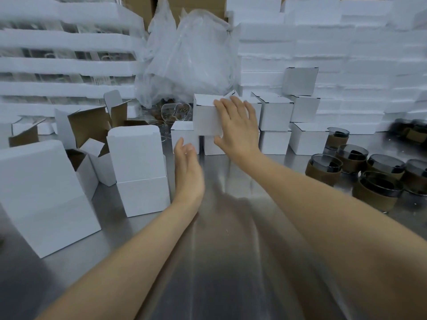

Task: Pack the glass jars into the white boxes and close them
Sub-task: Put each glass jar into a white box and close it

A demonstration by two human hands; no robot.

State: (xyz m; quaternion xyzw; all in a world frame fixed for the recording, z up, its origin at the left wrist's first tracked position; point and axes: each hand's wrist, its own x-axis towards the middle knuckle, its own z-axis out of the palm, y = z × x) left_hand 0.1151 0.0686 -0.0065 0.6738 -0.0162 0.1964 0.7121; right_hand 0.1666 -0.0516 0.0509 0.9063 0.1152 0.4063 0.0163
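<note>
My right hand grips a closed white box, fingers over its top edge and thumb under its lower right corner, holding it atop a row of closed white boxes at the back of the steel table. Just below and left, my left hand hovers with straight fingers, holding nothing. Several dark glass jars with brown sleeves stand at the right. Open white boxes with raised lids stand at the left.
Stacks of white foam slabs wall off the back and left. A crumpled clear plastic bag sits behind the boxes, with clear glassware lying beneath it. A large folded white box stands near left.
</note>
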